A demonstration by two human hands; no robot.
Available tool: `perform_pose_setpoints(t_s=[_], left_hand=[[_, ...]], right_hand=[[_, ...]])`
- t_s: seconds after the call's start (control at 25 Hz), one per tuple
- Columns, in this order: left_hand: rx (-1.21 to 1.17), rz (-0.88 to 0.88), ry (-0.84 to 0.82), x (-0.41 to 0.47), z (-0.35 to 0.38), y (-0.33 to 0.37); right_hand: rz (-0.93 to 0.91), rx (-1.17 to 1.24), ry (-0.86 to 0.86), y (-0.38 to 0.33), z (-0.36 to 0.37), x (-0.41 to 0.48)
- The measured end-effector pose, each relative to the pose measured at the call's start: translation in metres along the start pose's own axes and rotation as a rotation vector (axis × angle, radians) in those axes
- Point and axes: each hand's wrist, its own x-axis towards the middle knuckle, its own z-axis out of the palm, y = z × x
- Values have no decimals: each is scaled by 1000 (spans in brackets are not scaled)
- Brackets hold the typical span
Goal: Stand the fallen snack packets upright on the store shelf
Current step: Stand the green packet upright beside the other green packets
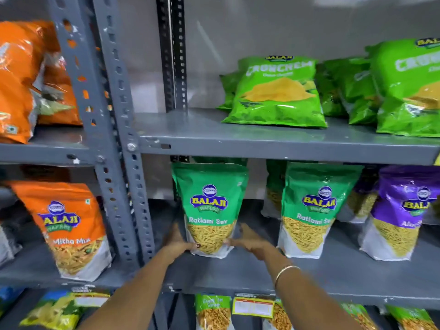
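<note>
A green Ratlami Sev packet [210,201] stands upright on the middle shelf [262,275], near its left post. My left hand [177,240] grips its lower left edge and my right hand [248,240] grips its lower right edge. To the right, a second green Ratlami Sev packet [314,206] and a purple packet [402,210] stand upright. On the upper shelf [190,129] a light green Crunchem packet [277,91] leans back, with more of the same kind [404,86] to its right.
A grey slotted post [123,144] divides the shelving. Left of it stand an orange Mitha Mix packet [69,227] and orange bags [19,79] above. The bottom shelf holds several green and yellow packets [213,313].
</note>
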Motion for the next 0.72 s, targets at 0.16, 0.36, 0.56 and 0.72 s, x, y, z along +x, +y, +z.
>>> perform_pose_setpoints(t_s=[0.16,0.36,0.56,0.72], left_hand=[[-140,76,-105,6,5,-2],[-47,92,-120,-5,2,-13],[-8,107,-176,-13,3,-32],[58,133,-172,-49,-11,-19]], right_hand=[[-56,200,-23,-9,23,1],[-60,141,43,-4,29,-13],[-32,102,89,4,34,-42],[-40,77,71,6,39,-55]])
